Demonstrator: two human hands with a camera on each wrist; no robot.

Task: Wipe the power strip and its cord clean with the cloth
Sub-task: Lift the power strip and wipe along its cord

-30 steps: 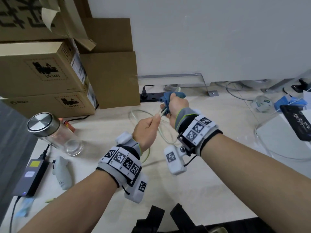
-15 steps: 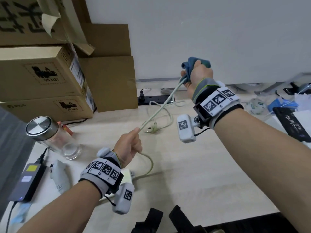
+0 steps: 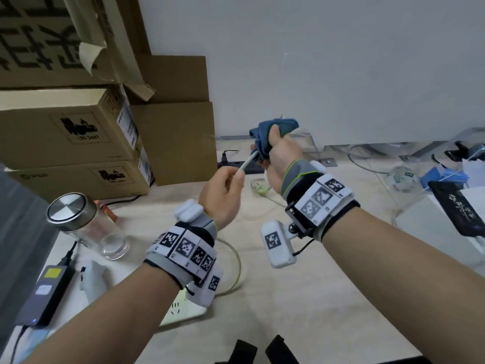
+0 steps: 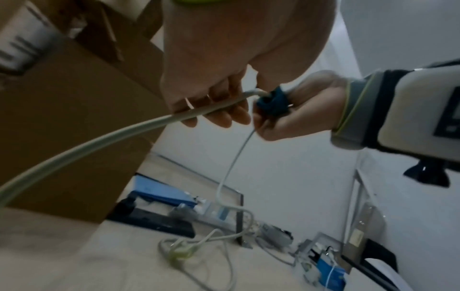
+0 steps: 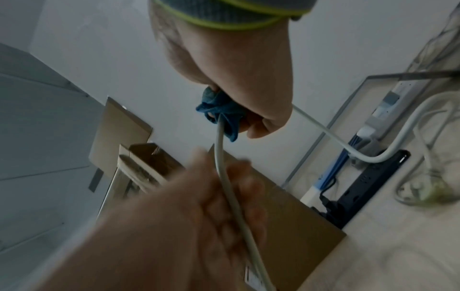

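The white power strip (image 3: 183,310) lies on the table near me, partly under my left wrist. Its pale cord (image 3: 237,269) loops up off the table to my hands. My left hand (image 3: 236,177) pinches the cord (image 4: 124,130) just below the blue cloth (image 3: 273,130). My right hand (image 3: 265,153) grips the cloth (image 5: 219,112), which is bunched round the cord (image 5: 221,157). Beyond my right hand (image 4: 298,118) the cord hangs down to a loose coil (image 4: 194,254) on the table. Both hands are raised above the table, a few centimetres apart.
Stacked cardboard boxes (image 3: 73,143) stand at the left. A glass jar with a metal lid (image 3: 78,222) and a charger brick (image 3: 44,292) lie front left. A black power strip (image 5: 368,189) runs along the wall. A phone (image 3: 456,206) and clutter sit right.
My right hand has come down from its high, stretched-out position. My left hand has risen and slid up the cord, so the two hands are close together again.
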